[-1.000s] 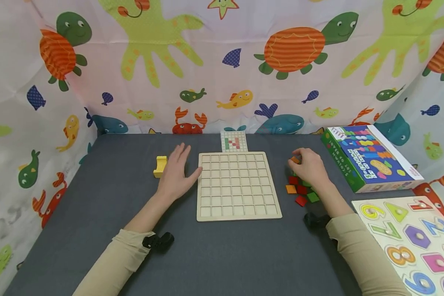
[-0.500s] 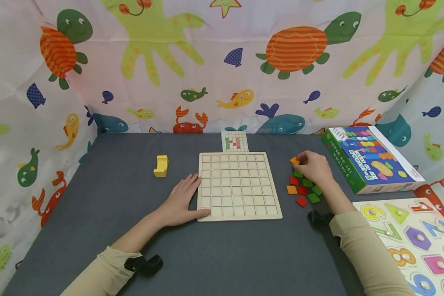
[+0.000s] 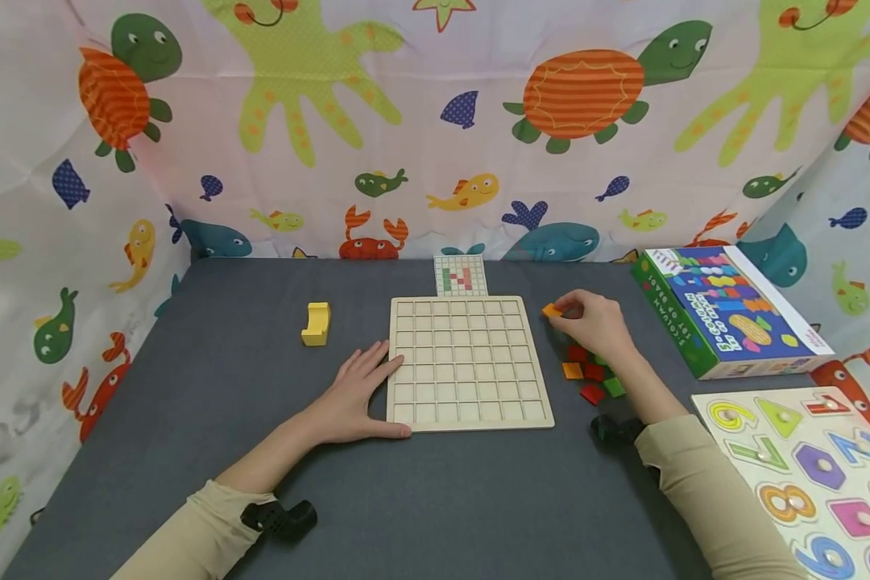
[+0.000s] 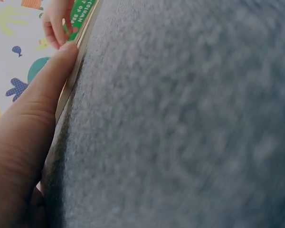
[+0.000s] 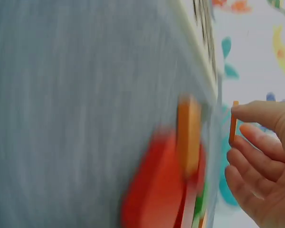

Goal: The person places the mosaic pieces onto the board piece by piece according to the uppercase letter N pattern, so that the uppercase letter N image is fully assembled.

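Hands work apart: the right hand [image 3: 596,326] pinches a thin orange square tile [image 3: 550,310] just right of a pale wooden gridded board [image 3: 471,362], while the left hand [image 3: 348,403] lies outstretched along the board's left edge. A light grip on the tile and a steadied board should serve best. Loose red, green and orange tiles [image 3: 593,371] lie near the right hand, partly hidden, where a low sweep could scatter them. Around are a white gridded card [image 3: 461,275] far, a yellow notched block [image 3: 317,324] left, a blue-and-green cardboard box [image 3: 728,310] right
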`<state>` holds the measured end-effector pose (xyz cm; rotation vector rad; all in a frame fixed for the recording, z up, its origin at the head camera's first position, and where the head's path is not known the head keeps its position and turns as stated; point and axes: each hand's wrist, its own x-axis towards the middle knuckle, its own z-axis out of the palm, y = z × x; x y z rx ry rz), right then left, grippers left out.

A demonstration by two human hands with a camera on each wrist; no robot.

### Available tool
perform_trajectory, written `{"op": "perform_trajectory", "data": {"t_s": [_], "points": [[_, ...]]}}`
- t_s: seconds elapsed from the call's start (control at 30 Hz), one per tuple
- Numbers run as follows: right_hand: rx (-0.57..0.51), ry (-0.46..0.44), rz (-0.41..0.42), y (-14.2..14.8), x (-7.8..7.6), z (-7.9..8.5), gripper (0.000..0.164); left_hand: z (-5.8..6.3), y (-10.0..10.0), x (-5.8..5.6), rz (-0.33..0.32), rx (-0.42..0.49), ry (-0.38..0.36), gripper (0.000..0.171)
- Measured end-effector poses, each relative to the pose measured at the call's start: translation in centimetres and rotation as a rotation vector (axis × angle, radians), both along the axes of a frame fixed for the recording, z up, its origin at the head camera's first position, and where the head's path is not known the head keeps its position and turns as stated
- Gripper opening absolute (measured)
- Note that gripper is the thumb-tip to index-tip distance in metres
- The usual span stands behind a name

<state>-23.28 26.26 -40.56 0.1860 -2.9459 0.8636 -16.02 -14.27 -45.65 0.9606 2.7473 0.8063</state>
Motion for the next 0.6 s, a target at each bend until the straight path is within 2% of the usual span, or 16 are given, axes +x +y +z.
{"op": "perform_trajectory", "data": {"t_s": [0.17, 0.37, 0.6], "points": [[-0.078, -0.006, 0.140, -3.9, 0.4, 0.1, 0.027, 0.3, -0.2, -0.2, -0.032, -0.006, -0.021, 0.111], [-0.077, -0.009, 0.340, -7.0, 0.4, -0.5, 0.019, 0.6, -0.5, -0.4, -0.054, 0.010, -0.071, 0.108], [-0.072, 0.045, 0.433, -8.0, 0.3, -0.8, 0.016, 0.5, -0.7, -0.5, -0.044, 0.041, -0.090, 0.104]]}}
